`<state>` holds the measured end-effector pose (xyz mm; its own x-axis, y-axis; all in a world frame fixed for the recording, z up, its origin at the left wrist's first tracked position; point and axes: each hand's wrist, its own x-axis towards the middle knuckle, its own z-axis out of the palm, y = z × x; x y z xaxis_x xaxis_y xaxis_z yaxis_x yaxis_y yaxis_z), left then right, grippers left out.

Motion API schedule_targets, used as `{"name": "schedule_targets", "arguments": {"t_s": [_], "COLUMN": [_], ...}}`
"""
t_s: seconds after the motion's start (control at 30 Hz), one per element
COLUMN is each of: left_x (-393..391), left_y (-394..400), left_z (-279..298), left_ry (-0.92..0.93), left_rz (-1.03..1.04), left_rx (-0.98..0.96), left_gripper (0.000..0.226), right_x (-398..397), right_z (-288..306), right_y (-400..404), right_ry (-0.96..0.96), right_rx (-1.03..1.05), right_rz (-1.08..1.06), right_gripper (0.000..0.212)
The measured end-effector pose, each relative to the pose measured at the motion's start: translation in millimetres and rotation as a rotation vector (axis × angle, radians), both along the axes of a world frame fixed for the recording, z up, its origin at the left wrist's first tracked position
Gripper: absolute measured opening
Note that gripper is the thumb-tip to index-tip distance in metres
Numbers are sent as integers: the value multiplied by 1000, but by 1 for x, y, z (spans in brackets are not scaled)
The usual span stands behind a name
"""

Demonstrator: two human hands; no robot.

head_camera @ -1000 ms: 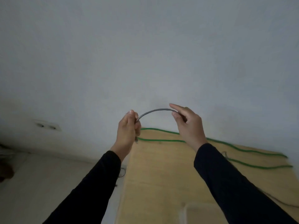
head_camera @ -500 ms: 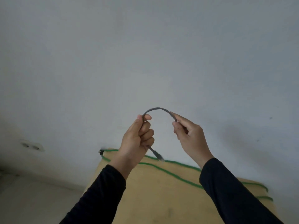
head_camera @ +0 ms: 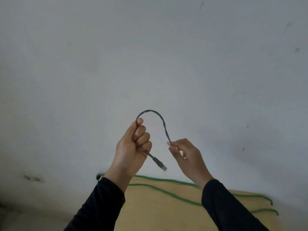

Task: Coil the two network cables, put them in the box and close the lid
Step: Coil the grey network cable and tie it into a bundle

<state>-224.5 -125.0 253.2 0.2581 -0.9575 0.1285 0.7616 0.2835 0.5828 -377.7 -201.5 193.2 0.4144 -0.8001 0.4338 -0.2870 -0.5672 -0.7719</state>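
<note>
A thin grey network cable arches in the air between both hands, in front of the wall. My left hand is closed in a fist around it, and the cable's plug end sticks out below the fist. My right hand pinches the cable further along, lower than the arch's top. A green network cable lies in long loose runs across the tan tabletop behind my wrists. The box is out of view.
A pale grey wall fills most of the view. A wall socket sits low at the left. The table's left edge runs near my left sleeve, with floor beyond it.
Both hands have lifted higher against the wall as the view tilted up. The grey arch has grown taller and narrower, my right hand has slid down the cable, and the plug now hangs below my left fist.
</note>
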Motion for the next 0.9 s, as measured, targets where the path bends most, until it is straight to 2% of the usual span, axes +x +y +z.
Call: {"name": "schedule_targets", "arguments": {"t_s": [0.13,0.2,0.37,0.43,0.53,0.6,0.67,0.77,0.9], "left_x": [12,24,48,42,23,14,11,1,-9], "left_y": [-9,-13,-25,-29,-30,-23,-13,-1,5], "left_z": [14,18,26,25,10,-2,-9,-12,-9], "left_ry": [24,87,185,74,-396,-677,-846,-969,-869], "left_rz": [75,129,244,281,302,213,82,-42,-138], "left_rx": [-63,-82,-114,-80,13,15,-14,-68,-103], "left_gripper": [29,29,25,22,23,22,21,21,31], "right_x": [6,8,12,17,19,13,4,-7,-9], "right_z": [4,4,-4,-1,23,47,74,109,126], "right_y": [10,13,29,40,45,39,31,21,15], "right_ry": [-26,-5,249,335,355,344,324,267,144], "right_rx": [48,-3,-217,-287,-335,-383,-405,-347,-182], "right_rz": [69,56,144,195,221,208,183,130,92], "right_gripper": [23,25,32,38,39,33,22,13,8]}}
